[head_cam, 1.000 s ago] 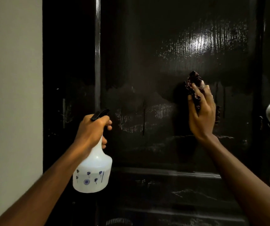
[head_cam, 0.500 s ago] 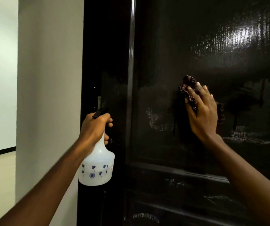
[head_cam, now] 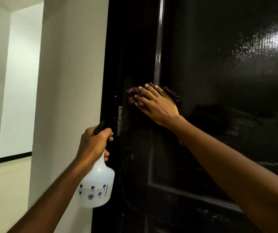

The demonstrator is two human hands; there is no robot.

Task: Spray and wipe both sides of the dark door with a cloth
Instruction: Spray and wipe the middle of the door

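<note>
The glossy dark door (head_cam: 219,81) fills the right of the view, wet streaks shining on its panel. My right hand (head_cam: 156,105) presses a crumpled dark reddish cloth (head_cam: 135,98) flat against the door near its hinge-side edge, fingers straight and pointing left. My left hand (head_cam: 93,145) grips the neck of a white spray bottle (head_cam: 98,185) with blue flower prints, held upright below and left of the cloth; its black trigger pokes out above my fingers.
A black door frame (head_cam: 111,64) with a metal hinge plate (head_cam: 120,113) runs beside the door. A white wall (head_cam: 71,81) stands left of it, and a lit corridor with a black skirting line (head_cam: 14,156) opens further left.
My right hand has slid the cloth leftward across the door to its hinge edge, fingers now pointing left. The view has swung left. The spray bottle stays held in the left hand.
</note>
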